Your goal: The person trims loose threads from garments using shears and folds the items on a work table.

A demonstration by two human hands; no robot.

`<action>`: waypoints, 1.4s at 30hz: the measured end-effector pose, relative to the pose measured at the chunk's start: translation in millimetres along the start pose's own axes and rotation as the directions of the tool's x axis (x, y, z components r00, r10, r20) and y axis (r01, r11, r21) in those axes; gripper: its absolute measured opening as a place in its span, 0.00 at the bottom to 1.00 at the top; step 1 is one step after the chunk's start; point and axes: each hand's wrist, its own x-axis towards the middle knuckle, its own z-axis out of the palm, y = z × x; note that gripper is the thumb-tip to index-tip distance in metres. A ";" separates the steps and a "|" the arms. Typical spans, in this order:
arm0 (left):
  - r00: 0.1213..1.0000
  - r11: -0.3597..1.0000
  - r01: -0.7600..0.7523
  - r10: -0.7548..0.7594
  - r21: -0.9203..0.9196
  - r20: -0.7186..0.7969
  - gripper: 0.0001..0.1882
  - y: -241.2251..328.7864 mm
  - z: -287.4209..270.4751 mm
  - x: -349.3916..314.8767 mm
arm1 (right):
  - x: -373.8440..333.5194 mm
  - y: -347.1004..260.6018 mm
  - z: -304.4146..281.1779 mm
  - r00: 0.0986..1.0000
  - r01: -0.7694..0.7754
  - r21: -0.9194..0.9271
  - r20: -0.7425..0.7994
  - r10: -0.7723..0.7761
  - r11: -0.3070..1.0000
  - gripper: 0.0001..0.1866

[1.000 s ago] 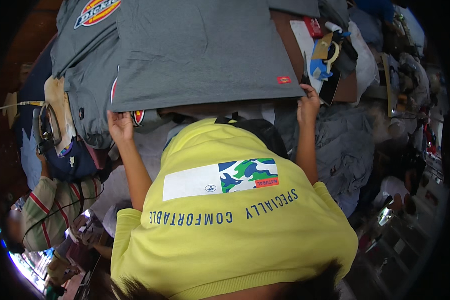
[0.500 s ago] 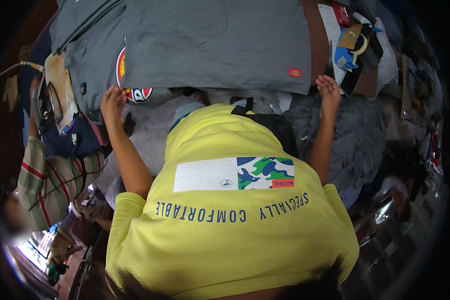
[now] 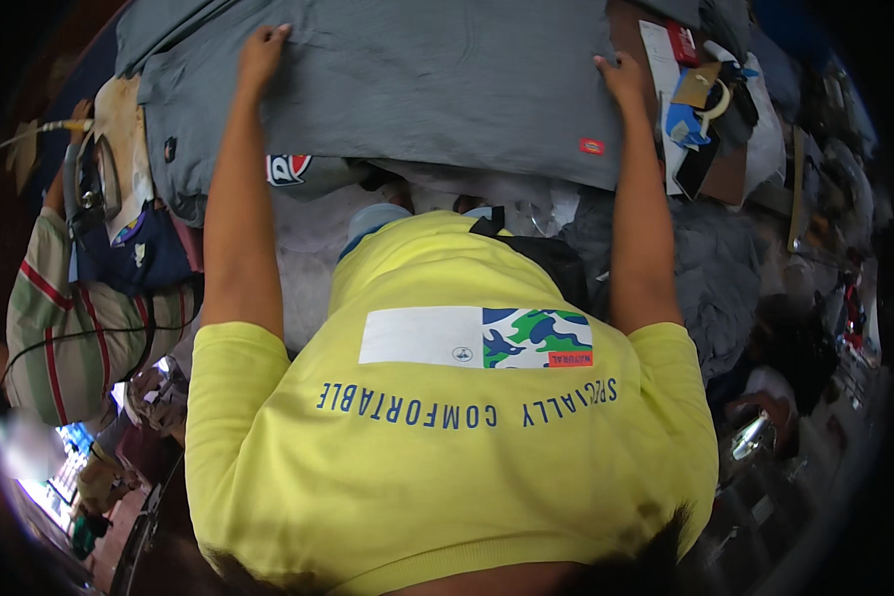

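A grey garment [image 3: 437,99], probably a shirt, lies spread over the table with its straight hem toward me and a small red label near the right corner. My left hand [image 3: 263,58] is closed at a pinch on its cloth, well up from the hem on the left. At the garment's right edge, my right hand [image 3: 622,79] pinches the cloth with curled fingers. Both forearms reach forward across it. Under the hem shows part of another grey piece with a red, white and blue print [image 3: 288,169].
On the right lie a tape roll [image 3: 715,102], a red box [image 3: 681,44], papers and a dark phone-like slab [image 3: 698,167]. At left, an iron [image 3: 99,179] stands on a stained board near a co-worker in a striped shirt [image 3: 55,308]. Grey cloth [image 3: 710,268] is heaped right.
Both my hands have moved forward from the near hem, up onto the garment, and their fingers have closed on the cloth. The co-worker at left has shifted slightly.
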 end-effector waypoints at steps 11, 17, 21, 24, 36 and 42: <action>1.000 0.921 -0.017 0.007 -0.389 -0.026 0.17 26.9 -58.5 -81.0 | -39.3 12.0 -51.6 0.946 -0.293 0.568 0.287 0.148 0.769 0.22; 0.957 0.977 0.113 -0.058 -0.183 0.286 0.14 -25.8 -95.3 -173.5 | -138.9 13.2 -110.0 0.870 -0.372 0.401 0.465 0.164 0.837 0.14; 0.677 0.852 0.519 -0.458 0.068 0.577 0.09 -88.5 -74.4 -259.0 | -212.1 24.3 -94.5 0.747 -0.277 -0.038 0.619 0.240 0.960 0.14; 0.656 0.908 0.319 -0.418 0.272 0.628 0.08 -148.0 -36.3 -299.4 | -247.4 50.1 -59.7 0.728 -0.195 -0.187 0.630 0.270 0.963 0.12; 0.971 0.935 -0.237 0.232 0.263 0.049 0.13 2.6 -47.1 -167.5 | -115.5 -24.5 -80.4 0.956 0.044 0.214 0.274 -0.103 0.976 0.20; 0.977 0.967 -0.062 0.109 -0.245 0.184 0.13 -3.1 -51.6 -144.1 | -89.7 -32.1 -75.2 0.851 0.116 0.515 0.390 -0.353 0.849 0.15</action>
